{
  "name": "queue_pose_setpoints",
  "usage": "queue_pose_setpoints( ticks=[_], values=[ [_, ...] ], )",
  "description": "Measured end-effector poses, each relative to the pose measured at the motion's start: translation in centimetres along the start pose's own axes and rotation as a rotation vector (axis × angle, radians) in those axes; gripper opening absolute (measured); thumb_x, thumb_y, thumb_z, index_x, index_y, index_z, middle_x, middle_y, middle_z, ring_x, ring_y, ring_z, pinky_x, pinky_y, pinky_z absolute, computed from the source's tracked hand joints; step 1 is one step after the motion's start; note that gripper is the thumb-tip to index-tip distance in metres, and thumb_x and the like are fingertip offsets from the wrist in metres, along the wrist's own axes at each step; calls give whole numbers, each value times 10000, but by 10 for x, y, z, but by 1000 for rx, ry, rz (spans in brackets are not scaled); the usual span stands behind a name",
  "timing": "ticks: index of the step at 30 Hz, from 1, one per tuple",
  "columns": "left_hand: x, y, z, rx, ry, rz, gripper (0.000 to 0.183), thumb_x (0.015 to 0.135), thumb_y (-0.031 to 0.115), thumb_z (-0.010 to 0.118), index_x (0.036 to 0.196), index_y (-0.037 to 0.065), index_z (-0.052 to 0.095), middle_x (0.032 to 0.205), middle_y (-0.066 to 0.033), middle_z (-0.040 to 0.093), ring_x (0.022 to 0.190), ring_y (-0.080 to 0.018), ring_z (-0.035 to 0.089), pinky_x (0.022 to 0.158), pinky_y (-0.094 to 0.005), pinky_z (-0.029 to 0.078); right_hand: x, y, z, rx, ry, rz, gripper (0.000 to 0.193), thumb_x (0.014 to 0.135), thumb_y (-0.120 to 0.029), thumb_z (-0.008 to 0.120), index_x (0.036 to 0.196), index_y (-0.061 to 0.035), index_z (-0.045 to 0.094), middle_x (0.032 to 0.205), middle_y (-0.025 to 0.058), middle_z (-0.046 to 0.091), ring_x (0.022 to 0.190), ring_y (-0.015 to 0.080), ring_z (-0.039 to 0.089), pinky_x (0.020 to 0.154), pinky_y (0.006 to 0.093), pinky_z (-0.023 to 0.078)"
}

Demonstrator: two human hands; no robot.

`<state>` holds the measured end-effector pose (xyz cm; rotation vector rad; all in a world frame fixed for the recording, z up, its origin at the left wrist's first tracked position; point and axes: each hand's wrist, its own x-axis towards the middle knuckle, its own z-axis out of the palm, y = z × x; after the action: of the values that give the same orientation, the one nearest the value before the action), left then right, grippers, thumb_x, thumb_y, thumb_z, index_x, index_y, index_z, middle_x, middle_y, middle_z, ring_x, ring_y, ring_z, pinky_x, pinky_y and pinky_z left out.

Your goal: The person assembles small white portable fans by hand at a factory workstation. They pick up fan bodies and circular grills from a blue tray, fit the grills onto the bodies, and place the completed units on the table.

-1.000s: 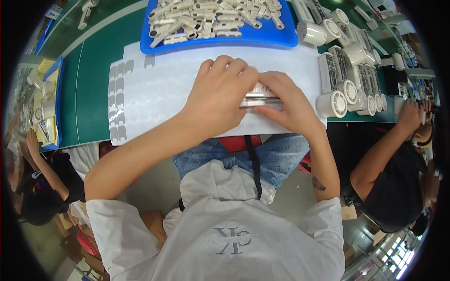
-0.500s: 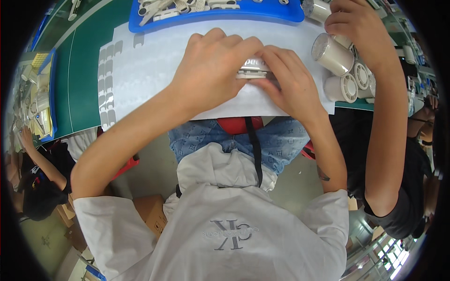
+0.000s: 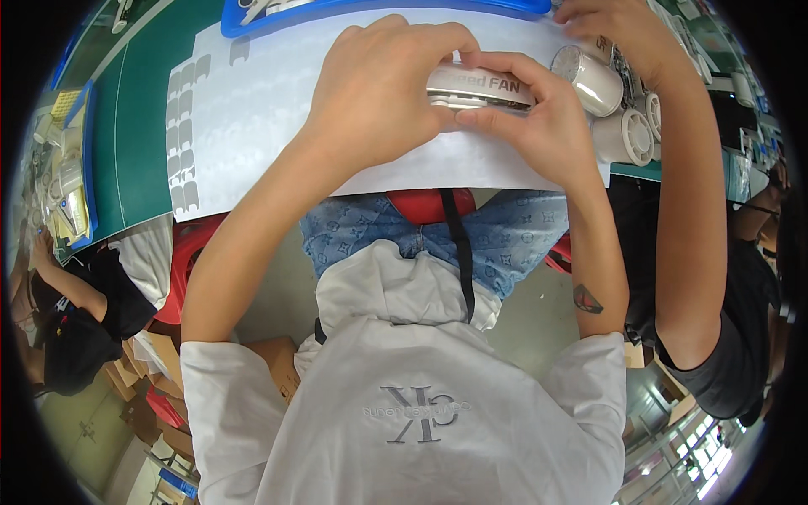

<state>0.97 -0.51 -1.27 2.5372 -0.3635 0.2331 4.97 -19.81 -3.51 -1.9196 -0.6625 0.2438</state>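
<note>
A long white fan casing with printed lettering on its side is held lengthwise between my two hands, above the white sheet. Its left end disappears into my left hand, whose fingers curl over the top with the thumb below. My right hand pinches the other part, fingers along the upper edge and thumb against the lower side. Along that lower side runs a narrow gap with small white parts showing. Grey label shapes line the left edge of the sheet.
A blue tray stands at the far edge of the sheet. White cylindrical parts cluster at the right, where a co-worker's hand reaches in. Another blue tray with parts sits at the far left of the green tabletop.
The view has shifted, putting the far tray higher. My right hand has moved outward along the casing, so more of its printed side shows. The co-worker's hand has shifted slightly left.
</note>
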Motion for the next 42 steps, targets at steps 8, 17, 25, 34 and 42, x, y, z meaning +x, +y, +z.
queue_pose_setpoints(
  ticks=[8,17,25,34,42],
  values=[
    [6,2,-3,43,-32,-18,439,635,214,847,1031,127,678,956,-61,692,880,-265,613,777,-381,488,3,5,-5,-32,-18,-90,467,762,-170,779,1182,-29,631,1167,117,643,1047,187,622,910,313,478],
    [-56,-57,-49,-657,668,-134,468,807,129,746,1209,-40,576,1105,-143,646,1012,-220,627,905,-345,497,26,-44,2,-98,72,-200,262,858,-187,685,1076,-43,655,1035,103,652,886,234,642,779,356,499],
    [-117,-79,-135,-874,1047,-327,535,1000,373,437,1336,-40,391,951,-170,619,935,-318,637,896,-444,506,68,-77,124,-332,-171,-391,211,845,-120,629,1006,17,631,932,174,624,815,331,658,713,409,539],
    [-159,-87,-128,-900,1024,-305,402,994,296,476,1246,-4,386,855,-178,610,765,-288,650,766,-433,528,132,-71,171,-818,-235,-293,273,842,-61,550,1111,-35,592,885,168,644,746,316,683,624,421,547],
    [-152,-85,-123,-927,961,-292,438,982,330,495,1240,-7,385,864,-177,598,759,-292,639,790,-448,527,138,-83,171,-890,-280,-338,193,827,-48,555,1010,-1,593,860,183,663,736,321,693,590,414,555]
  ],
)
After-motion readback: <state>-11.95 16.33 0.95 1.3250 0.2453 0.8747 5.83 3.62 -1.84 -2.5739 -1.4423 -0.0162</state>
